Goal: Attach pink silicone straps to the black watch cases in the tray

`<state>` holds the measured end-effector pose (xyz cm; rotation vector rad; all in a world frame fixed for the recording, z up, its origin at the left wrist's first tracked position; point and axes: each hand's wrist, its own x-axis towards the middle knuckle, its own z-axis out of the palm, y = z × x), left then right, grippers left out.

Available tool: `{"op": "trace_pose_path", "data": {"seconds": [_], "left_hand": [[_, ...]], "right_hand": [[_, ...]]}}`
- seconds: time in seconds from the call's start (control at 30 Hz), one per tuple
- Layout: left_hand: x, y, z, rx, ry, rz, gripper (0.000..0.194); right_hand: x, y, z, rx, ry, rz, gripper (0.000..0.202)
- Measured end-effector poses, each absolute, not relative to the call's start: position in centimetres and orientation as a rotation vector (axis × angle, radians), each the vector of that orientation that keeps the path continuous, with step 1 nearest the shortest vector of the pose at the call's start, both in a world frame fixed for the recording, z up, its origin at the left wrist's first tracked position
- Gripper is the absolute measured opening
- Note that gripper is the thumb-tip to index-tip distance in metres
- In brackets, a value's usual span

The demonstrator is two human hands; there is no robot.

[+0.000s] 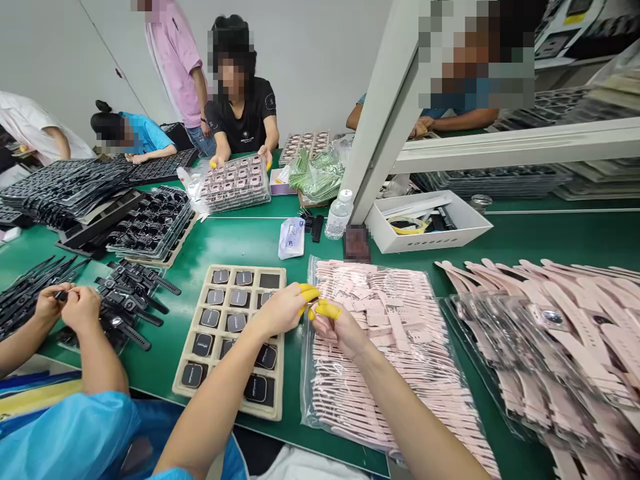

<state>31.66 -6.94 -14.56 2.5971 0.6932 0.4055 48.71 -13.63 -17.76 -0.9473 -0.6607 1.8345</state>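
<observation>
My left hand and my right hand meet above the gap between a cream tray and a bag of pink straps. Yellow finger covers show on both. Their fingers are pinched together around a small dark object, too hidden to name. Under my left forearm lies the cream tray, with square watch bodies in its compartments; one compartment at the top right shows only its dark bottom. Beneath my right hand and forearm, pink watch straps lie in rows on clear plastic, with loose strap pieces on top.
Stacked trays with pink-strapped watches stand at the right. A white box, a bottle and a metal post are beyond. Close at the left, a co-worker's hands work beside black watches. Another person holds a tray opposite.
</observation>
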Motion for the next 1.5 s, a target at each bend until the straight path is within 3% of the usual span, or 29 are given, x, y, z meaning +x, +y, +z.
{"op": "trace_pose_path", "data": {"seconds": [1.2, 1.5], "left_hand": [[31.9, -6.6, -15.2, 2.601, 0.766, 0.400, 0.060], [32.1, -7.2, -13.6, 2.589, 0.723, 0.364, 0.047]], "right_hand": [[49.2, -13.5, -16.4, -0.907, -0.529, 1.822, 0.025], [49.3, -13.1, -16.8, -0.923, -0.440, 1.875, 0.026]]}}
